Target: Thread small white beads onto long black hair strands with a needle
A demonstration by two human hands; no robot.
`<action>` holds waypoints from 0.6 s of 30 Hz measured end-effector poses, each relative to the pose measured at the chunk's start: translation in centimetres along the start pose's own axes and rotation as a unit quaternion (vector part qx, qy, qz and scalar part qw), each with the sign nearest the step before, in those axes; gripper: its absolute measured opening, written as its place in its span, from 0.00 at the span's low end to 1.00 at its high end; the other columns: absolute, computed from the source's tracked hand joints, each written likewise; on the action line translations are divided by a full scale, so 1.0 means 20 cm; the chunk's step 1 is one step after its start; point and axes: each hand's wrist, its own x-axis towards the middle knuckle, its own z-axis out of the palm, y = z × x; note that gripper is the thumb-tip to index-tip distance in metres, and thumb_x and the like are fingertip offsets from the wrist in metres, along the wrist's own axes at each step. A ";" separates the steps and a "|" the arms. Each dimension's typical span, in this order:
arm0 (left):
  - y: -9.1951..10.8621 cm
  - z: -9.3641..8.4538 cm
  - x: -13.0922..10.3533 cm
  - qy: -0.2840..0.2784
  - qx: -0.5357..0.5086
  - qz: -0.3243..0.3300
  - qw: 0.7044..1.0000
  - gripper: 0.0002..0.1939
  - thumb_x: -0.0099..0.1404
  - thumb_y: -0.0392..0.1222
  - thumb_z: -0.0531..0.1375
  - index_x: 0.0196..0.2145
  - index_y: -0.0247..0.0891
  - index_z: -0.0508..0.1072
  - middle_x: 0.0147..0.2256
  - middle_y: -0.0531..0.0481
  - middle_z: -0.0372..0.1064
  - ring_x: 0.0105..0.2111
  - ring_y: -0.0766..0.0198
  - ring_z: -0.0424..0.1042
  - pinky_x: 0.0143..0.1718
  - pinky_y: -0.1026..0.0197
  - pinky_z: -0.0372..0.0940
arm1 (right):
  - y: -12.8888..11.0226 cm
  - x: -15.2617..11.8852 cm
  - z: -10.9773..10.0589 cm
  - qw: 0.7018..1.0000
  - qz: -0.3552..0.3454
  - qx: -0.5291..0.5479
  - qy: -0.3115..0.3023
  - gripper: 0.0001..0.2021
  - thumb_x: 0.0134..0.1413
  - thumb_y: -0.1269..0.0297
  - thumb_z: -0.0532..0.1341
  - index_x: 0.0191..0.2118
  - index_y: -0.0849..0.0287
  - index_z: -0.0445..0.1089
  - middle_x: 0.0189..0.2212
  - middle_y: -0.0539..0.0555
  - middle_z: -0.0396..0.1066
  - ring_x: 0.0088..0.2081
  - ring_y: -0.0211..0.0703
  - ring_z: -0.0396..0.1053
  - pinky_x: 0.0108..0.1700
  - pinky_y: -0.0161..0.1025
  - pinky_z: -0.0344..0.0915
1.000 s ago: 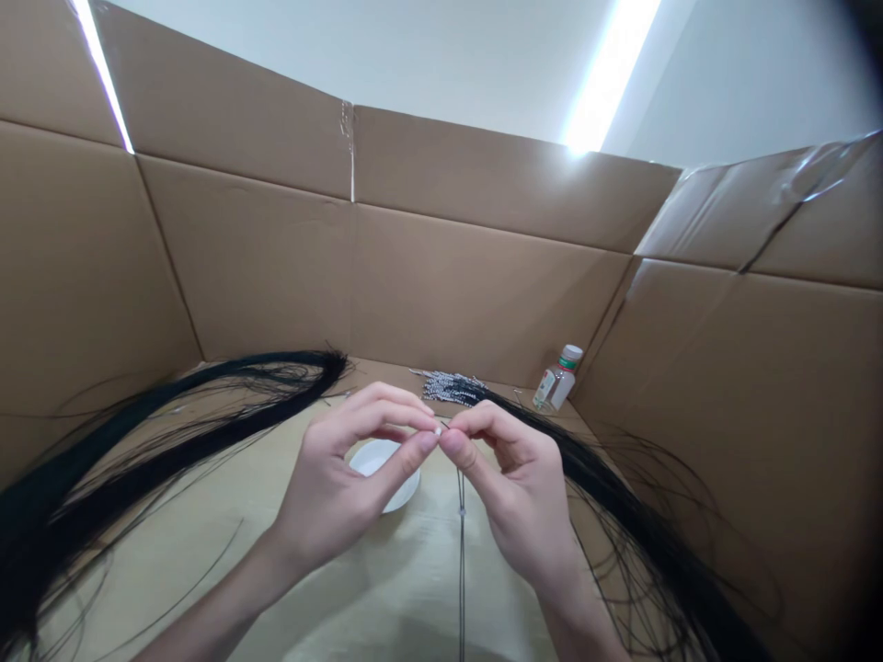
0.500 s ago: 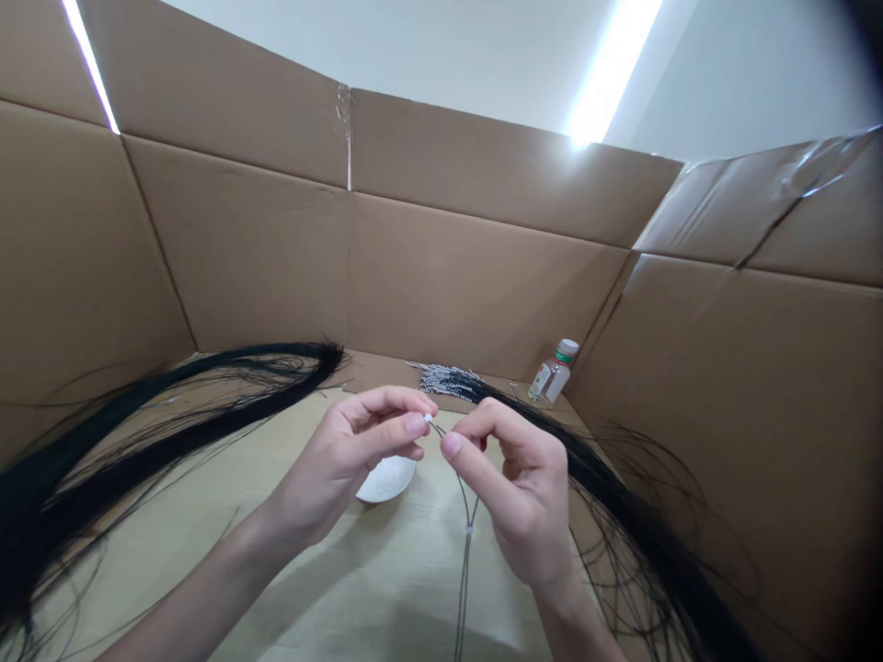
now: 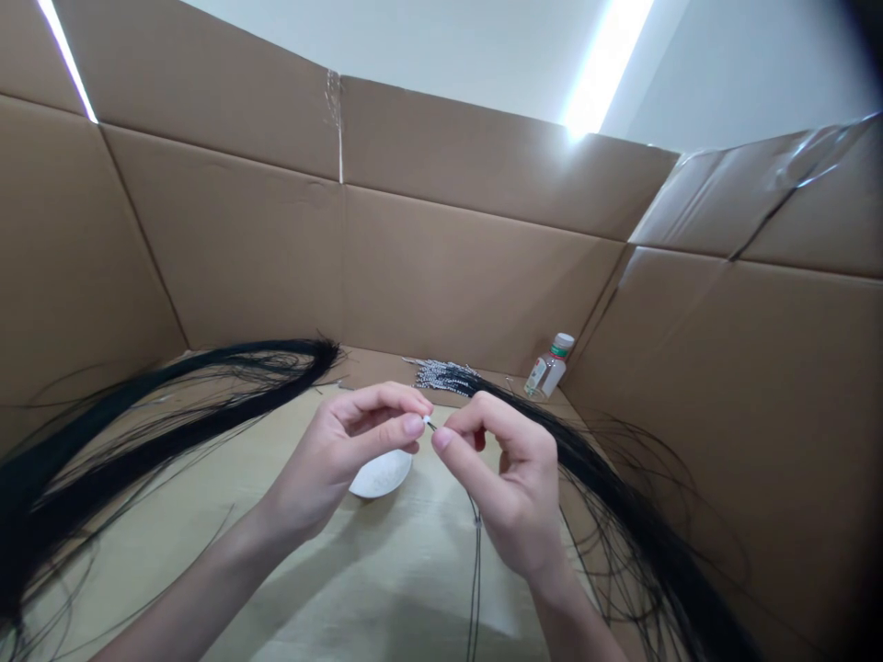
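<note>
Between the thumb and fingertips of my left hand (image 3: 362, 441) is pinched a tiny white bead (image 3: 427, 420). My right hand (image 3: 507, 469) pinches a thin dark cord (image 3: 475, 579) close beside the bead, and the cord's tip reaches the bead; whether it passes through is too small to tell. Two strands of the cord hang below my right hand, with a small pale bead (image 3: 477, 521) on them. Behind my left fingers, partly hidden, a white bowl (image 3: 382, 475) stands on the table and holds small white pieces.
Bundles of black cords lie at the left (image 3: 172, 432) and right (image 3: 621, 506). Silvery beaded ends (image 3: 445, 375) tip the right bundle. A clear bottle (image 3: 548, 370) with a white cap stands in the back right corner. Cardboard walls (image 3: 475, 267) surround the pale tabletop (image 3: 345, 588).
My right fingertips have come closer to the bead, and less cord shows between the hands. The hanging strands have shifted right. The whole view has moved slightly.
</note>
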 end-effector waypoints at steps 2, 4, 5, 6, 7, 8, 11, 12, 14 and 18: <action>0.00 0.00 0.00 0.001 0.005 0.007 1.000 0.01 0.66 0.40 0.68 0.37 0.44 0.82 0.37 0.51 0.73 0.36 0.65 0.70 0.37 0.65 0.65 | 0.00 0.00 0.00 1.000 -0.004 -0.003 0.000 0.12 0.60 0.71 0.64 0.25 0.57 0.67 0.23 0.44 0.64 0.27 0.35 0.61 0.31 0.37 0.56; 0.00 0.00 0.00 0.003 0.010 0.012 1.000 0.01 0.66 0.40 0.68 0.36 0.44 0.82 0.38 0.51 0.73 0.36 0.65 0.70 0.37 0.65 0.65 | 0.00 0.00 0.00 1.000 -0.009 -0.005 0.004 0.12 0.60 0.70 0.64 0.25 0.57 0.67 0.23 0.44 0.64 0.27 0.35 0.61 0.31 0.38 0.56; 0.00 0.00 0.00 0.004 0.009 0.011 1.000 0.01 0.66 0.40 0.68 0.36 0.43 0.82 0.38 0.51 0.73 0.36 0.64 0.70 0.37 0.64 0.65 | 0.00 0.00 0.00 1.000 -0.012 -0.006 0.007 0.12 0.60 0.70 0.63 0.25 0.57 0.67 0.23 0.44 0.64 0.27 0.36 0.61 0.31 0.38 0.56; 0.00 0.00 0.00 0.005 0.007 0.007 1.000 0.01 0.66 0.40 0.68 0.36 0.43 0.82 0.37 0.50 0.73 0.36 0.64 0.70 0.37 0.64 0.65 | 0.00 0.00 0.00 1.000 -0.015 -0.007 0.009 0.12 0.60 0.70 0.63 0.25 0.57 0.67 0.23 0.44 0.64 0.27 0.36 0.61 0.31 0.38 0.56; 0.00 0.00 0.00 0.005 0.004 0.002 1.000 0.01 0.66 0.41 0.68 0.36 0.43 0.82 0.37 0.50 0.73 0.36 0.64 0.70 0.36 0.64 0.65 | 0.00 0.00 0.00 1.000 -0.019 -0.007 0.010 0.12 0.60 0.70 0.63 0.25 0.57 0.67 0.23 0.44 0.64 0.27 0.36 0.61 0.31 0.38 0.57; 0.00 0.00 0.00 0.004 -0.001 -0.003 1.000 0.01 0.66 0.41 0.68 0.36 0.44 0.82 0.37 0.50 0.73 0.35 0.64 0.70 0.36 0.64 0.65 | 0.00 0.00 0.01 1.000 -0.022 -0.006 0.011 0.12 0.60 0.70 0.63 0.25 0.57 0.67 0.23 0.44 0.64 0.27 0.36 0.61 0.32 0.38 0.57; 0.00 -0.01 0.00 0.001 -0.013 -0.008 1.000 0.01 0.66 0.41 0.69 0.36 0.44 0.82 0.36 0.51 0.73 0.35 0.65 0.69 0.36 0.66 0.65 | 0.00 0.00 0.01 1.000 -0.026 -0.004 0.015 0.12 0.60 0.70 0.63 0.25 0.57 0.67 0.23 0.44 0.64 0.28 0.36 0.61 0.32 0.38 0.57; 0.00 -0.01 0.01 0.000 -0.015 -0.008 1.000 0.01 0.66 0.41 0.69 0.36 0.45 0.82 0.36 0.52 0.73 0.35 0.66 0.69 0.36 0.66 0.65 | 0.00 0.00 0.01 1.000 -0.027 -0.005 0.015 0.12 0.60 0.70 0.63 0.26 0.57 0.67 0.23 0.44 0.64 0.28 0.36 0.61 0.32 0.38 0.57; -0.01 -0.01 0.01 -0.002 -0.018 -0.008 1.000 0.01 0.66 0.41 0.69 0.36 0.45 0.82 0.36 0.52 0.73 0.36 0.66 0.69 0.37 0.67 0.65 | 0.00 0.00 0.01 1.000 -0.027 -0.008 0.011 0.11 0.60 0.71 0.63 0.26 0.57 0.67 0.23 0.44 0.63 0.28 0.36 0.61 0.32 0.38 0.57; -0.01 -0.01 0.01 -0.004 -0.012 -0.007 1.000 0.01 0.66 0.41 0.68 0.37 0.45 0.82 0.36 0.52 0.72 0.36 0.67 0.69 0.36 0.67 0.65 | 0.00 0.00 0.01 0.999 -0.030 -0.009 0.008 0.12 0.60 0.71 0.63 0.25 0.57 0.67 0.23 0.44 0.63 0.28 0.36 0.61 0.32 0.38 0.57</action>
